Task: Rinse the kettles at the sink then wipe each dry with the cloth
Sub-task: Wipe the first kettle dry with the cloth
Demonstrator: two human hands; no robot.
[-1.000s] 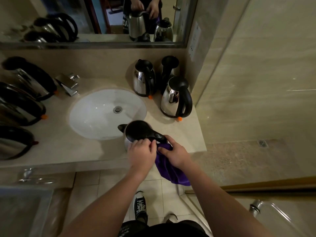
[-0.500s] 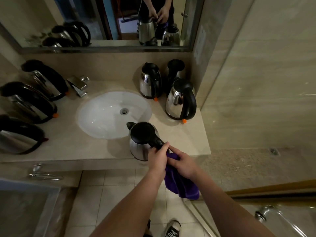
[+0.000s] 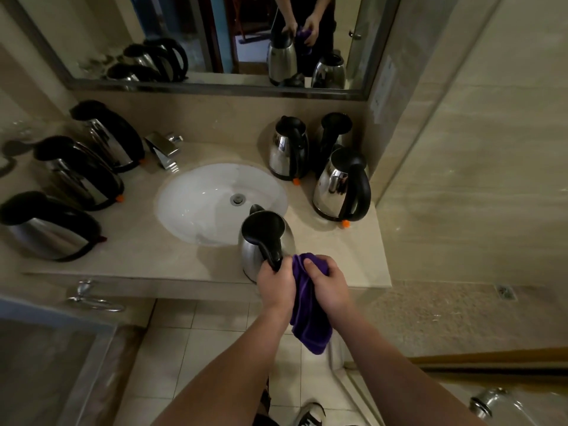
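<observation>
- My left hand (image 3: 275, 282) has its grip curled round the lower end of the black handle of the kettle (image 3: 264, 241) I am drying; the kettle stands upright on the tabletop (image 3: 353, 259), just ahead of that grip and right at the near edge.
- My right hand (image 3: 327, 282) pinches the purple cloth (image 3: 307, 315) in a closed grip, touching my left hand; the top of the cloth bunches against the kettle's handle and the rest hangs below my grip, off the tabletop.
- The sink (image 3: 196, 198) lies ahead and to the left of my left grip, its rim just beside the kettle's spout.
- Three kettles (image 3: 339, 182) stand ahead and to the right of my right grip, well apart from it; three more kettles (image 3: 70, 176) sit far to the left of my left grip, beyond the sink, with the tap (image 3: 164, 149) near them.
- Risk, as I judge it: the kettle sits so close to the edge that a hard wipe pushing toward me could slide it off; my left grip has to hold firm.
- The steel body likely carries water, so it could skid on the smooth tabletop if I press sideways.
- If I turn the kettle to reach its far side, the spout could swing over the sink rim and tip it.
- The bunched cloth covers little at once; wiping like this could leave wet streaks on the body.
- The hanging tail of the cloth could catch the tabletop edge and slip from my right grip.
</observation>
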